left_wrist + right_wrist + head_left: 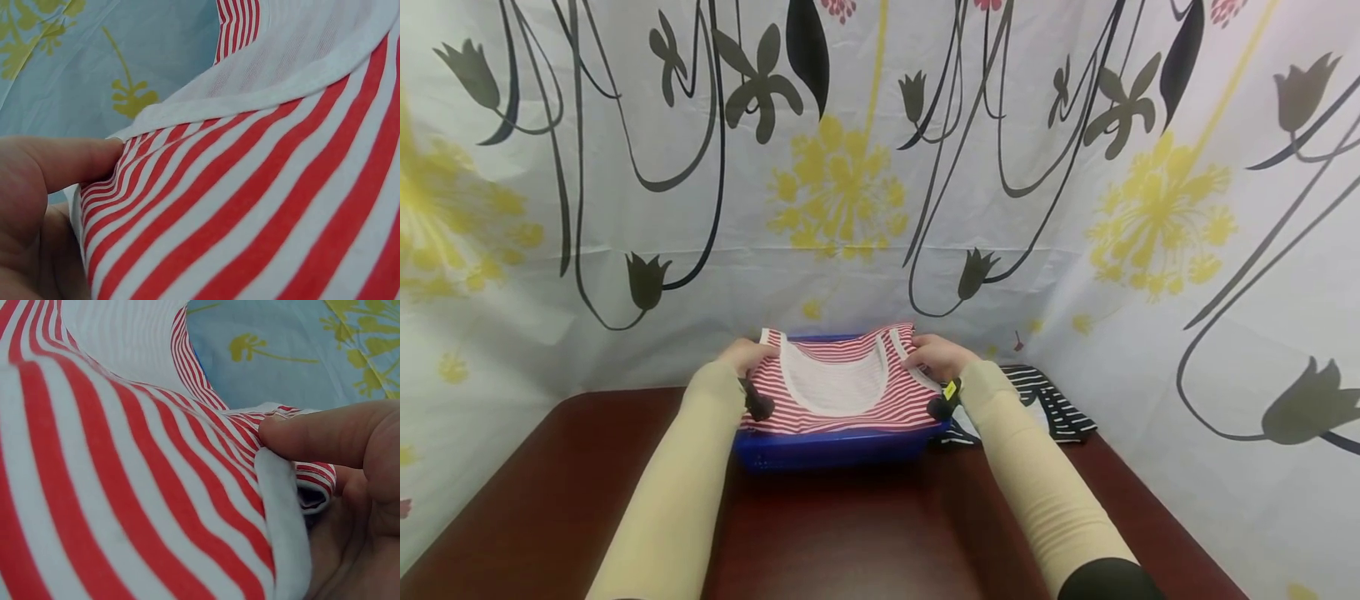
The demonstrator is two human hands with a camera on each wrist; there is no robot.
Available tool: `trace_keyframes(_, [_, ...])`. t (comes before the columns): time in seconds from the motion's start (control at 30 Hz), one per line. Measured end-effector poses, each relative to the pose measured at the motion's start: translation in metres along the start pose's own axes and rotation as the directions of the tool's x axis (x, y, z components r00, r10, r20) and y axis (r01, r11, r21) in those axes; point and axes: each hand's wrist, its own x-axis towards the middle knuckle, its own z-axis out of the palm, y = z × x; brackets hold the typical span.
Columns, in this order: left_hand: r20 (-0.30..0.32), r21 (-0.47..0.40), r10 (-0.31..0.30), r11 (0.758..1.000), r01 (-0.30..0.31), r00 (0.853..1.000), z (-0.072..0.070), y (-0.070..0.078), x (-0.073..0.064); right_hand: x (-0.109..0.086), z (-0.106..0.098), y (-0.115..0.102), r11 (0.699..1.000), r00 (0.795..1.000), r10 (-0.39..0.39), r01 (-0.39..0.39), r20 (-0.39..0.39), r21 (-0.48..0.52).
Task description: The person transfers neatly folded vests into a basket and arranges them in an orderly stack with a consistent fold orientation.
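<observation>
Red-and-white striped shirt (835, 423) is pinched between thumb and fingers at its two shoulders, one in my left hand (748, 354), one in my right hand (943, 357). In the left wrist view my thumb presses at the end of the white neck band (275, 100), my other fingers partly hidden behind; in the right wrist view my thumb lies over the shoulder and the white arm edge folds down beside it.

The shirt spans from hand to hand in the middle of the frame, above a blue basket (831, 452) whose front wall shows below the hem; I can't tell whether cloth and rim touch. A strip of the back rim shows above the neckline. Toward the lower middle, between my sleeves, the dark red table (850, 533) stretches out, running to a rounded corner at left. On the right, a black-and-white striped garment (1051, 392) takes up the surface beside the basket, and behind hangs flowered cloth (737, 217).

I count one shirt held, one basket, one other garment. The shirt lies between my hands, its neckline sagging lower than my fingers.
</observation>
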Motion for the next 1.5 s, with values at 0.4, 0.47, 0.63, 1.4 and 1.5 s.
trace_keyframes(0.4, [-0.041,0.013,-0.05,0.999,0.05,0.998,0.005,-0.003,0.006,0.009,0.004,0.0,1.0,0.999,0.008,-0.009,-0.036,-0.028])
trace_keyframes(0.47, [-0.039,0.011,-0.052,0.999,0.052,0.998,0.004,-0.005,0.006,0.01,0.006,0.0,1.0,0.999,0.016,-0.016,-0.052,-0.012])
trace_keyframes(0.63, [-0.044,0.008,-0.039,0.999,0.04,0.998,0.004,-0.007,0.008,0.013,0.012,0.001,1.0,0.996,0.025,-0.026,-0.086,-0.008])
trace_keyframes(1.4, [-0.002,0.104,0.013,0.995,-0.012,1.0,0.013,-0.01,0.008,0.028,0.024,0.014,0.966,0.992,0.011,-0.044,-0.129,-0.256])
trace_keyframes(1.5, [0.005,0.131,0.017,0.991,-0.018,1.0,0.013,-0.01,0.008,0.028,0.026,0.014,0.954,0.99,0.005,-0.047,-0.141,-0.297])
